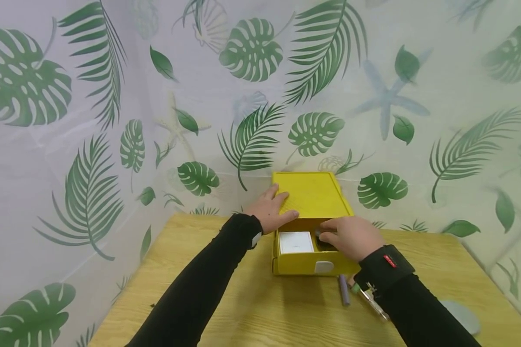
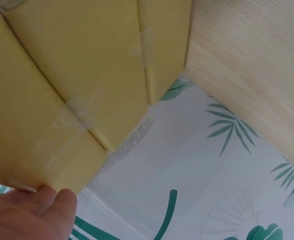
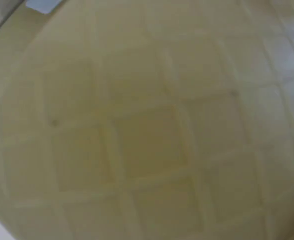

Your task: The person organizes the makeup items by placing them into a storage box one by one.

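A yellow box (image 1: 295, 264) stands on the table with its lid (image 1: 310, 193) raised at the back. My left hand (image 1: 271, 209) holds the lid at its left edge; the left wrist view shows fingertips (image 2: 62, 205) against the taped yellow outside (image 2: 87, 75). A white square box (image 1: 296, 242) sits in the left part of the yellow box. Inside the right part, my right hand (image 1: 351, 236) grips a small dark object (image 1: 327, 244), mostly hidden by the fingers. A yellowish grid-patterned surface (image 3: 147, 140) fills the blurred right wrist view.
In front of the box lie a purple stick (image 1: 344, 290) and a clear tube with a green end (image 1: 373, 303), partly under the right wrist. A pale round disc (image 1: 460, 315) lies at the right of the wooden table (image 1: 260, 308). Leaf-printed sheeting (image 1: 199, 120) stands behind.
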The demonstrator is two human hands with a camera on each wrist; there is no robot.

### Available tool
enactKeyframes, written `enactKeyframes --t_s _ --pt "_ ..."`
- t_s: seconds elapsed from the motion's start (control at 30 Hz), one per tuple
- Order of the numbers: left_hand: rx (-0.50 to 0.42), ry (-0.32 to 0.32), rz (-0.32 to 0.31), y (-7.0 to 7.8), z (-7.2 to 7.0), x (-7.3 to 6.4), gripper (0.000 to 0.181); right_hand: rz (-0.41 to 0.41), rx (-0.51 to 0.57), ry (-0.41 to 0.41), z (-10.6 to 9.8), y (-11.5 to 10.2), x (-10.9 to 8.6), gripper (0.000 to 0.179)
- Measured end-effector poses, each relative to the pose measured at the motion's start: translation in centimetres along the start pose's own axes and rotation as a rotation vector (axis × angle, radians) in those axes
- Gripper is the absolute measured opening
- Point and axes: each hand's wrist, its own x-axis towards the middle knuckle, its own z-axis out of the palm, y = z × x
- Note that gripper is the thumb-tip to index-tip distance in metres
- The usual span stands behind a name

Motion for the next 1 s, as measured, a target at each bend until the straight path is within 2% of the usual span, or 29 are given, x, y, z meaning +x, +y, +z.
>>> enactKeyframes --t_s 0.23,0.53,0.73,1.0 --pt "0.009 -0.008 -0.001 -0.4 0.4 0.0 0.074 -0.057 0.005 -0.093 0.3 0.2 0.3 0.029" --pt "-0.003 -0.021 -0.015 -0.6 1.1 -0.3 0.074 -0.016 -0.017 -0.190 0.9 -0.2 0.5 0.034" --pt "-0.010 -0.019 -0.005 -0.7 0.7 -0.4 0.074 -0.040 -0.002 -0.165 0.9 -0.3 0.4 0.041" --pt "0.017 -0.014 0.010 0.0 0.0 0.2 0.074 -0.065 0.034 -0.091 0.2 0.0 0.2 0.038"
